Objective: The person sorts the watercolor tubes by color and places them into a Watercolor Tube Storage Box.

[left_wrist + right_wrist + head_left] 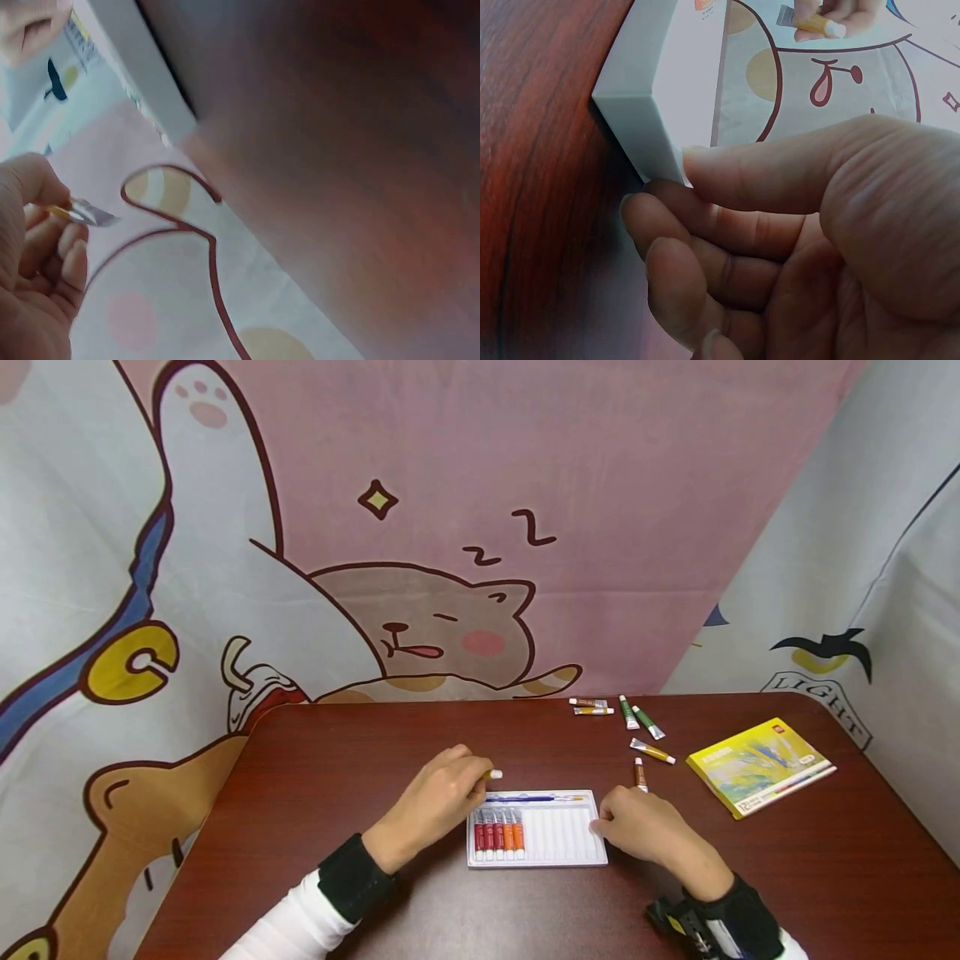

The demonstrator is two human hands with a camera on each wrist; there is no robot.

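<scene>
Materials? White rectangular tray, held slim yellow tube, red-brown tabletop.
White rectangular tray: probably plastic, smooth; moulded slots.
Slim yellow tube: metal or plastic, unclear; silvery flattened end.
Red-brown tabletop: wood or laminate, satin; grain streaks, soft sheen.

White sleeves (288, 917) meet wide black wristbands (356, 878).

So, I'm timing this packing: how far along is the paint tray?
Five red and orange paint tubes already sit in the white tray. The left hand pinches a yellow tube, while the right hand grips the tray's edge. The six loose tubes visible on the table seem left to place.
</scene>
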